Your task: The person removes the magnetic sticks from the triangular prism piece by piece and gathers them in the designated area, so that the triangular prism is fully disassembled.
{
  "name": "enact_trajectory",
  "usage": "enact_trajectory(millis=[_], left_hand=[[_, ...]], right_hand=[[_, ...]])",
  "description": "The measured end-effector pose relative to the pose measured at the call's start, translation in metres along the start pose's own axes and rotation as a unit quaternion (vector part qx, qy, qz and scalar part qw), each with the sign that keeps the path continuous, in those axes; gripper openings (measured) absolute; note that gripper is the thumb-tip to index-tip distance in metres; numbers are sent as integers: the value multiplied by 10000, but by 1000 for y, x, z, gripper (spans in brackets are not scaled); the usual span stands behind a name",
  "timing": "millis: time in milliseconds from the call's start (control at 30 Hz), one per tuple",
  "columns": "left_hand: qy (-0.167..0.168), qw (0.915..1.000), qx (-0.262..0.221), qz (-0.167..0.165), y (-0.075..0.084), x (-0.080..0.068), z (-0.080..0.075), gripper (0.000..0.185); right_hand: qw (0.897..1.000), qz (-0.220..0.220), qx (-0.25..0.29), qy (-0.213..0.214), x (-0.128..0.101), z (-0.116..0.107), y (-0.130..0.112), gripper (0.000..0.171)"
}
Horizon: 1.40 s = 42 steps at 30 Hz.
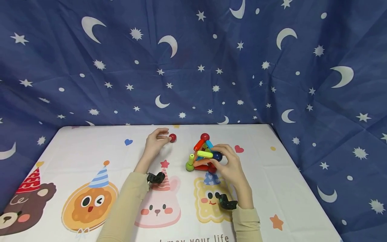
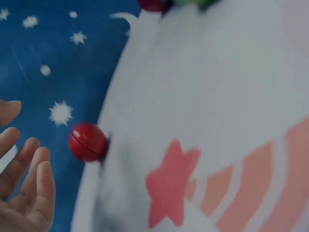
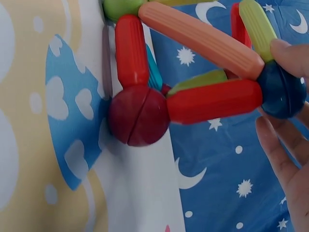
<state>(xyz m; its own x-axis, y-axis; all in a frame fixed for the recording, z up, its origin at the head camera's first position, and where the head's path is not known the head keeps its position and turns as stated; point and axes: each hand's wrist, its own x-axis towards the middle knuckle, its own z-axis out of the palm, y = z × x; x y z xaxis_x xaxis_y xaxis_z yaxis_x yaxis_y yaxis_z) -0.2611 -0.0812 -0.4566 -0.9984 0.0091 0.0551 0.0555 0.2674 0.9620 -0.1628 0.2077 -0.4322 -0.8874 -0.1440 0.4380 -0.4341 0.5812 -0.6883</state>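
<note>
**Holding a rod-and-ball frame while a loose ball waits by the other hand**

Pinching the dark blue plastic ball [image 3: 282, 89] at one corner of the frame, the fingers [image 3: 289, 55] of the right hand [image 1: 230, 165] curl round that joint from above and below. Outward from that grip runs the colourful pyramid of plastic rods and balls [image 1: 203, 154]: red, orange, yellow-green and blue rods, a dark red ball [image 3: 138, 116] at a lower corner resting on the desk, another red ball at the top, a green ball at the corner farthest from the fingers.

The left hand [image 1: 155, 141] holds nothing. Its fingers [image 2: 36, 181] are relaxed and lightly bent, and the small glossy red plastic ball [image 2: 87, 141] lies just beyond the fingertips on the white cartoon-printed desk cover [image 1: 296, 188], near them; whether a fingertip touches it cannot be told. It sits well apart from the pyramid, toward the desk's far edge, where the blue star-and-moon cloth backdrop [image 1: 193, 60] hangs.

Risks, as a judgement: the loose ball sits free on a smooth cover near the far edge, so a glancing touch could roll it off the back. The frame is gripped at only one corner, so a twist or pull there could part a joint or tip the frame.
</note>
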Motion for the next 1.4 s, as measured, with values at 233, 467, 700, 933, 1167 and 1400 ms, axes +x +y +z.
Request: enact_trajectory(millis=[233,467,700,933,1167,1400], left_hand=[[-36,9968,-364,713,29,-33,11,33],[-382,9915,-671,1045,49,-60,34,34],[-520,9841,-481,1631,57,-75,65,29],[-298,9710,446,2329,62,-84,88,28],[-258,9475,1409,2858,63,-85,99,28],[-398,9453,1370,2933,55,-86,110,29]], right_hand=[[9997,-145,188,23,1,-6,5,37],[9994,-136,308,65,-1,-9,10,38],[9994,49,328,-33,-1,-13,0,38],[9989,-140,429,-96,0,-22,-23,35],[9985,-177,518,-83,0,-22,-20,34],[9983,-114,557,-120,-1,-21,-22,35]])
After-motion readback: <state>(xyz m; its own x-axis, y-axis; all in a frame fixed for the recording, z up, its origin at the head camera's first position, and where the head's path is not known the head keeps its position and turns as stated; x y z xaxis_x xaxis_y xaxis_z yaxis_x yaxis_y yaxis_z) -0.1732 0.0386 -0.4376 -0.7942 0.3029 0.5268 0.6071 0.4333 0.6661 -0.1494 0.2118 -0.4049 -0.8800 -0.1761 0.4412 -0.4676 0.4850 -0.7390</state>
